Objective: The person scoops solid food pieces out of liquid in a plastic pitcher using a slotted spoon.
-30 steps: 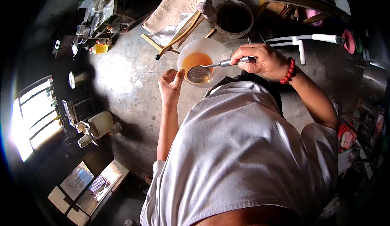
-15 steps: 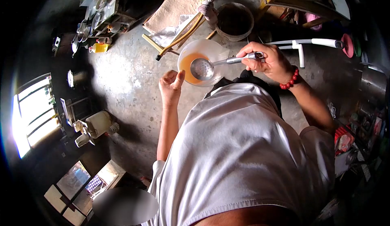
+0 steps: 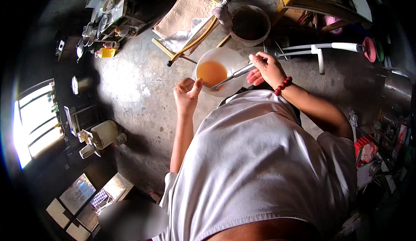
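Observation:
A translucent whitish bucket [image 3: 236, 63] with orange liquid [image 3: 211, 72] inside is in front of my body. My left hand [image 3: 187, 94] grips the bucket's left rim, thumb on top and fingers curled. A metal strainer ladle [image 3: 242, 70] is in my right hand [image 3: 268, 70], its handle held between thumb and fingers. The ladle's head is tilted at the near side of the bucket, seen edge-on, and I cannot tell how deep it sits in the liquid. Red beads circle my right wrist.
A folding chair with a beige towel [image 3: 184, 13] stands ahead, beside a dark bucket [image 3: 250, 24]. White and grey tubing [image 3: 323, 48] extends at the right. Bottles and dishes crowd a low table [image 3: 113, 17] at the upper left. A plastic jug [image 3: 105, 135] is at the left.
My right hand has moved left and turned, and the ladle head has gone from facing up above the liquid to tilted at the bucket's near side. The bucket and my left hand shifted slightly right.

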Motion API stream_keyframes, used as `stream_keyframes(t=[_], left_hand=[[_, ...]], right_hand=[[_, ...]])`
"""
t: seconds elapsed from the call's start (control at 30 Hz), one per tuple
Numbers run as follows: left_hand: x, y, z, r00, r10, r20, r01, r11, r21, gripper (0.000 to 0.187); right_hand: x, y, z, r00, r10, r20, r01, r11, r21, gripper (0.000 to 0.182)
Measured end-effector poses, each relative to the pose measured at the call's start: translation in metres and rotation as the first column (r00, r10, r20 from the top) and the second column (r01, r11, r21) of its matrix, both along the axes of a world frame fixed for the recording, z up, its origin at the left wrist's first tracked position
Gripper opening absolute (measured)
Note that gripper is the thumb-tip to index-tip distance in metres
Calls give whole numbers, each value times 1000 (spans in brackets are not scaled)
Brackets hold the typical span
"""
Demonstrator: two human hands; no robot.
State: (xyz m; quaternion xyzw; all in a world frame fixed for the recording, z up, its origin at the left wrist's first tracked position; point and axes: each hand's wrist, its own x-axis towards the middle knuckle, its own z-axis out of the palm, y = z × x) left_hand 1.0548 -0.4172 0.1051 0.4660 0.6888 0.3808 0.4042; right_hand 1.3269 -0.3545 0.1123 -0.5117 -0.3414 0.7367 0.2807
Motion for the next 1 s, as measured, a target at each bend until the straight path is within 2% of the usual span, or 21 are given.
stream_keyframes(t=[0.4,0.6,0.87,1.0], left_hand=[[2,-1,-4,1000,-12,-11,12,1000,-14,55],[5,2,-1,1000,-9,9,9,1000,18,55],[7,2,-4,999,-34,-25,34,999,15,54],[9,0,-6,999,-19,38,19,1000,11,53]], right_hand=[[-1,-1,-7,998,-59,15,53,970,237,34],[0,-2,3,999,-42,24,33,955,294,36],[12,-9,26,990,-9,143,-50,914,403,33],[17,-14,33,987,-7,158,-62,903,425,32]])
